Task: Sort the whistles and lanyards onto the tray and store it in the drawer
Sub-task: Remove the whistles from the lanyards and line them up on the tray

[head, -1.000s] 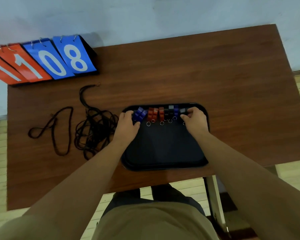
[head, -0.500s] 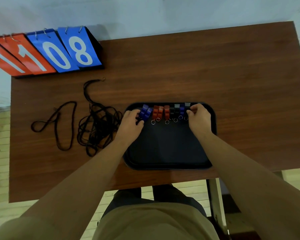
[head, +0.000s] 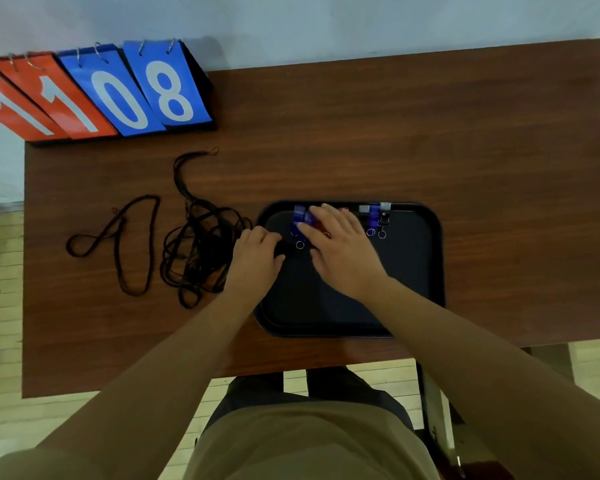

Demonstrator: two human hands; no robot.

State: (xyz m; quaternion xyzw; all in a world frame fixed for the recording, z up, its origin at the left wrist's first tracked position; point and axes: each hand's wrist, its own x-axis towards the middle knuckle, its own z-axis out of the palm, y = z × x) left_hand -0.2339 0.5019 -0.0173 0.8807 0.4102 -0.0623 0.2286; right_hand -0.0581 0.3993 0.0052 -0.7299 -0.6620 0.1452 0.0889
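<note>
Head cam, roughly halfway by the look of it. Got the whistles (head: 373, 218) lined up along the far side of the tray (head: 413, 271), partly under the flat, spread-fingered right hand (head: 340, 251). Can't make out any grip from the curled left hand (head: 257, 254). Still need to load the lanyards (head: 201, 251) tangled just left of it, then do the drawer.

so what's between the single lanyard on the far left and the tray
The tangled pile of black lanyards lies between them, and the left hand rests at the left edge of the tray, seen in the head view.
</note>
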